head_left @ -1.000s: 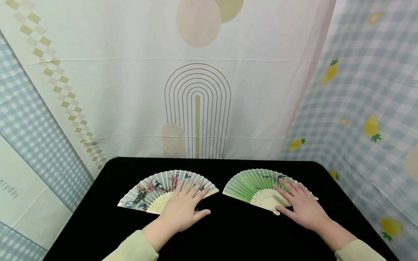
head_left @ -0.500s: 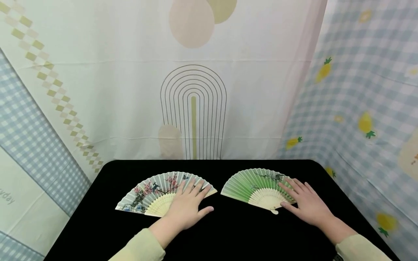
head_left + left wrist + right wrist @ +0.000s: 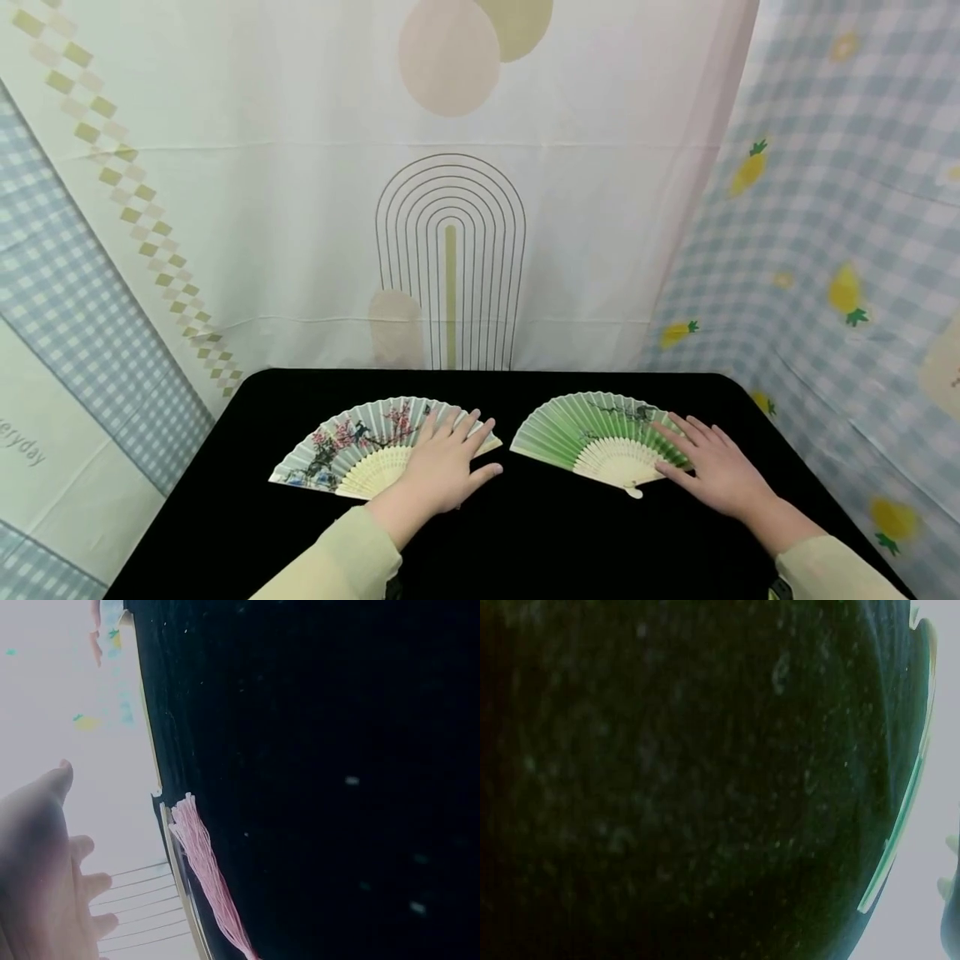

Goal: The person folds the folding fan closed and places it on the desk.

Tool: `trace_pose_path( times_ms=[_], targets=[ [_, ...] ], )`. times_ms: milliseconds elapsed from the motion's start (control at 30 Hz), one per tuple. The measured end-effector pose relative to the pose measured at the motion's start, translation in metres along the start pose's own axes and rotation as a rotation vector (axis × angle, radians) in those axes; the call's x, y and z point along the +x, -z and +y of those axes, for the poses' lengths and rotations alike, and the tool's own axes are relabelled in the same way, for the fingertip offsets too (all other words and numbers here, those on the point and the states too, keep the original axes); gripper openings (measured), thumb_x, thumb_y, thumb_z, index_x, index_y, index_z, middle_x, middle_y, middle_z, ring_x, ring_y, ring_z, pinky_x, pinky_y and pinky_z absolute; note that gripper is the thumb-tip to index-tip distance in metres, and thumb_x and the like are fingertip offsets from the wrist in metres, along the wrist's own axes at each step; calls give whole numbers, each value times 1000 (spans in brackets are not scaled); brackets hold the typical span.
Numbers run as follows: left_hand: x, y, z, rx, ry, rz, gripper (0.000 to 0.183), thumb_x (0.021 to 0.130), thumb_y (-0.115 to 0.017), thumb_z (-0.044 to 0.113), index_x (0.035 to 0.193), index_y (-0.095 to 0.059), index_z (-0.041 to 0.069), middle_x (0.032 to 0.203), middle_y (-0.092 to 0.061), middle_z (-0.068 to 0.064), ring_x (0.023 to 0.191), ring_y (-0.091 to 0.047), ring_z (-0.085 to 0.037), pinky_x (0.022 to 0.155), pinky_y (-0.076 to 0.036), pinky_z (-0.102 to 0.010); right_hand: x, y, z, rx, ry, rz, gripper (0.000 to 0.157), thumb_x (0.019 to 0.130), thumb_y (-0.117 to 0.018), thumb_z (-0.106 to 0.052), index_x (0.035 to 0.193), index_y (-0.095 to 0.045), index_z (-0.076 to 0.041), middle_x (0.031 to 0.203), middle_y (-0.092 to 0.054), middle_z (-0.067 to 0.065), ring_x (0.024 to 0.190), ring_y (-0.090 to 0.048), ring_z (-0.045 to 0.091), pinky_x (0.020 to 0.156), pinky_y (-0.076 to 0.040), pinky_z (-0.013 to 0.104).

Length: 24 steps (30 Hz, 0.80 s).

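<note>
Two opened folding fans lie on a black-covered table (image 3: 555, 550). The left fan (image 3: 360, 442) is pale grey-white with pink blossoms, and a pink tassel (image 3: 212, 881) lies beside it in the left wrist view. The right fan (image 3: 577, 429) has a green leaf with a dark branch print and cream ribs. My left hand (image 3: 444, 467), fingers spread, is over the right part of the blossom fan and appears raised above it in the left wrist view. My right hand (image 3: 712, 471), fingers extended, covers the green fan's right end; whether it touches is unclear.
A white patterned curtain (image 3: 585, 225) hangs directly behind the table's back edge. A blue checked cloth with pineapples (image 3: 817, 250) hangs along the right side, and a blue checked strip (image 3: 82, 242) along the left.
Both hands have shifted to the right over the fans, the right hand baring more of the green fan. The fans stay in place while the head view sways slightly.
</note>
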<state>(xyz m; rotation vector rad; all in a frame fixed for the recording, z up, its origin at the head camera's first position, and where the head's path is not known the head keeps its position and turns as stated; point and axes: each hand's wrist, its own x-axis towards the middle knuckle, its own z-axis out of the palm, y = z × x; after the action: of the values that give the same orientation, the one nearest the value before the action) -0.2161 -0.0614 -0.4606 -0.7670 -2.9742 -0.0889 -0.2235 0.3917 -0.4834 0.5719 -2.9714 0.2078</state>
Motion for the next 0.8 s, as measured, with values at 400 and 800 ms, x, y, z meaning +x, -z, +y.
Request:
trace_pose_path(
  times_ms=[400, 800],
  targets=[
    [19, -5, 1, -62, 27, -42, 73, 99, -34, 68, 158, -28, 26, 162, -26, -3, 150, -18, -31, 119, -8, -60, -1, 1, 14, -3, -25, -22, 71, 97, -51, -59, 153, -41, -16, 156, -33, 21, 139, -29, 49, 108, -21, 70],
    [43, -8, 12, -31, 54, -110, 73, 98, -32, 69, 158, -26, 30, 163, -25, -1, 150, -17, -30, 120, -7, -57, 2, -1, 38, 27, -76, -84, 74, 97, -50, -61, 154, -38, -15, 154, -32, 26, 135, -30, 53, 104, -22, 73]
  ],
)
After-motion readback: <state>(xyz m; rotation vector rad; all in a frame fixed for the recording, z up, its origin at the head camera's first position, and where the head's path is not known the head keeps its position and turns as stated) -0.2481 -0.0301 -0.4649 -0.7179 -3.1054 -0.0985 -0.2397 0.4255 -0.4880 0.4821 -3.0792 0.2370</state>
